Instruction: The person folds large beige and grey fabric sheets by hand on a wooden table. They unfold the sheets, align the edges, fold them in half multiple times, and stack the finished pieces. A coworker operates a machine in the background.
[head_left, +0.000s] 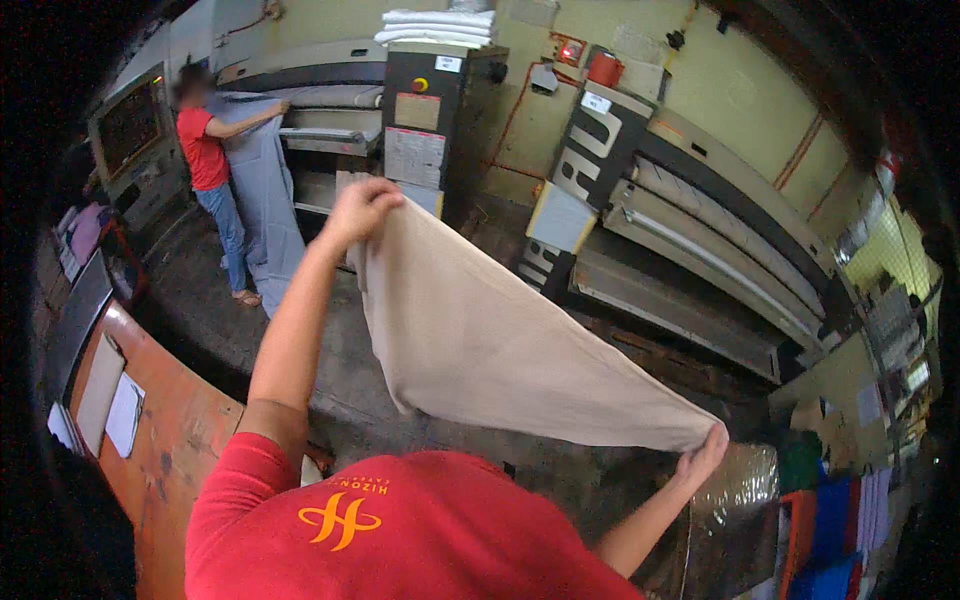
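A beige cloth (480,330) is stretched in the air between my two hands, its upper edge running slantwise down to the right. My left hand (365,212), raised and farther off, grips one upper corner with the fingers closed. Lower and nearer, my right hand (706,455) is closed on the opposite corner. The cloth's lower edge hangs free above the dark floor, with soft folds below my left hand.
Ironing machines with rollers (720,230) line the far wall; folded white linens (437,27) top one cabinet. At far left a person (207,165) holds a grey-blue cloth (262,190). A wooden table (170,440) with papers stands left; coloured folded fabrics (835,520) lie right.
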